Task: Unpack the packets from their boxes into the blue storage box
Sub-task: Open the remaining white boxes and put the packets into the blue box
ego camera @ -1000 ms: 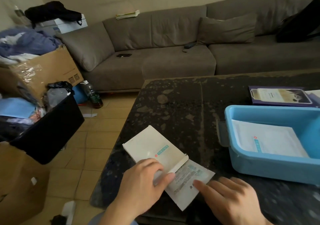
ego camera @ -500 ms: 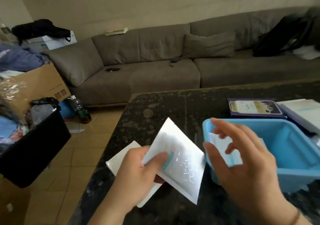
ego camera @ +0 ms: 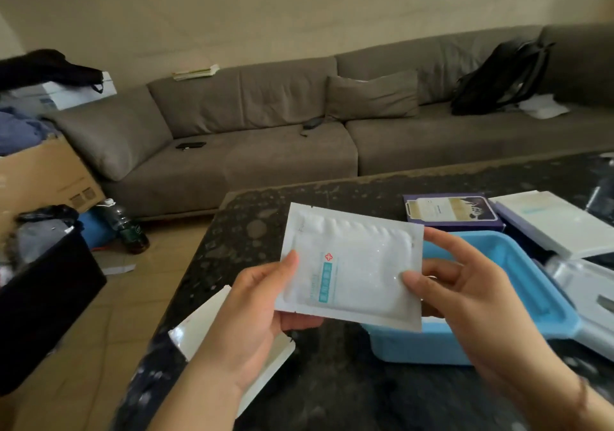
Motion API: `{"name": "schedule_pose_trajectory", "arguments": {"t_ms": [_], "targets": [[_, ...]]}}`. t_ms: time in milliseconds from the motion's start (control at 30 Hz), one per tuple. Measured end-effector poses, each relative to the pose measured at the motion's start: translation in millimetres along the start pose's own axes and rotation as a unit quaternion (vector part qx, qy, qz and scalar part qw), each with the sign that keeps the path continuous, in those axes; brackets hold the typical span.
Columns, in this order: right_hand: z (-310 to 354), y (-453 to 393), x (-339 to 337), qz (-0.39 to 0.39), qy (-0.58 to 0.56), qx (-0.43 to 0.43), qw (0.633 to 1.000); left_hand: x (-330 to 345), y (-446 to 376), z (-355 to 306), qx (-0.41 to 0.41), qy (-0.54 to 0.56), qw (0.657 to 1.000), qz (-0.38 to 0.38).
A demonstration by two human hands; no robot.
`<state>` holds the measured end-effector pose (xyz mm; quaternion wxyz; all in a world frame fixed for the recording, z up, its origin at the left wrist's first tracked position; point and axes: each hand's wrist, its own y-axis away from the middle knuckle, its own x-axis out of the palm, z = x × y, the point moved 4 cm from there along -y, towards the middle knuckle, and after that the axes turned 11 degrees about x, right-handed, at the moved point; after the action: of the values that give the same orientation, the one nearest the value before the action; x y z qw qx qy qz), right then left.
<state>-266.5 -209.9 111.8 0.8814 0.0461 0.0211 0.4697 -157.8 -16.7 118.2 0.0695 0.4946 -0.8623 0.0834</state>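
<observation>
In the middle of the frame both hands hold a white packet (ego camera: 352,266) up above the dark table (ego camera: 252,228). The left hand (ego camera: 262,301) pinches its lower left edge, thumb on the front and fingers behind; the right hand (ego camera: 465,297) pinches its right edge the same way. Behind the packet, at right of centre, the blue storage box (ego camera: 518,277) sits on the table. A flat white box (ego camera: 206,321) lies under the left wrist. A purple box (ego camera: 452,211) and another white box (ego camera: 551,221) lie at the upper right, beyond the blue one.
</observation>
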Motion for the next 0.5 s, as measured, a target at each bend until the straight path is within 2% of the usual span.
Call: {"name": "schedule_pose_trajectory", "arguments": {"t_ms": [200, 300, 433, 500], "targets": [[7.0, -16.7, -41.3, -0.032, 0.032, 0.008, 0.999, 24.7, -32.8, 6.1, 0.004, -0.085, 0.995, 0.045], [7.9, -36.2, -66.5, -0.044, 0.066, 0.051, 0.996, 36.4, -53.6, 5.6, 0.024, -0.186, 0.980, 0.061], [-5.9, -60.4, -93.1, -0.041, 0.122, 0.119, 0.984, 50.0, -69.3, 13.6, 0.095, -0.389, 0.913, 0.079], [-16.3, -66.8, -97.4, -0.028, 0.136, 0.152, 0.978, 55.5, -71.0, 19.1, 0.126, -0.439, 0.885, 0.092]]}}
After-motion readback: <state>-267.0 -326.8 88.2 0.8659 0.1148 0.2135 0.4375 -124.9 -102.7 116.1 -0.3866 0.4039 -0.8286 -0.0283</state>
